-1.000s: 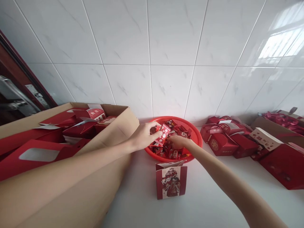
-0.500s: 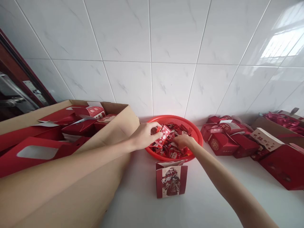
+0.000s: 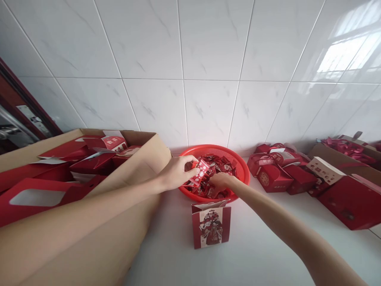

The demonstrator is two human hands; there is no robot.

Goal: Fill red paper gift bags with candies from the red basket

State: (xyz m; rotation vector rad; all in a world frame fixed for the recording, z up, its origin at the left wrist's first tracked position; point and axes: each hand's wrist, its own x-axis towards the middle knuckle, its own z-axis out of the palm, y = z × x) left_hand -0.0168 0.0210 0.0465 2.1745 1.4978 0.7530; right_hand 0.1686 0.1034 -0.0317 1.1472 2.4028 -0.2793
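Note:
My left hand point(image 3: 180, 171) is closed on red wrapped candies point(image 3: 201, 171), the front one with white dots, above the left side of a red plastic basket point(image 3: 245, 174). Many dark red wrapped candies point(image 3: 212, 192) lie inside the basket. Down among them is my right hand point(image 3: 222, 181), its fingers curled; their tips, and whatever they hold, are hidden. Just in front of the basket stands a red gift box point(image 3: 211, 226), upright, with a printed couple on its face and its top flaps up.
To the left, a large cardboard carton point(image 3: 149, 159) holds several red boxes point(image 3: 38, 194). Folded red gift boxes point(image 3: 275, 178) cluster at right on the white tabletop point(image 3: 166, 254). Beyond them is another carton point(image 3: 318, 153) with pink-red ribbons point(image 3: 348, 149). A tiled wall point(image 3: 208, 107) rises behind.
My right hand has moved slightly to the left and lower within the candies. My left hand keeps its candies in much the same place. The view has shifted a little to the right.

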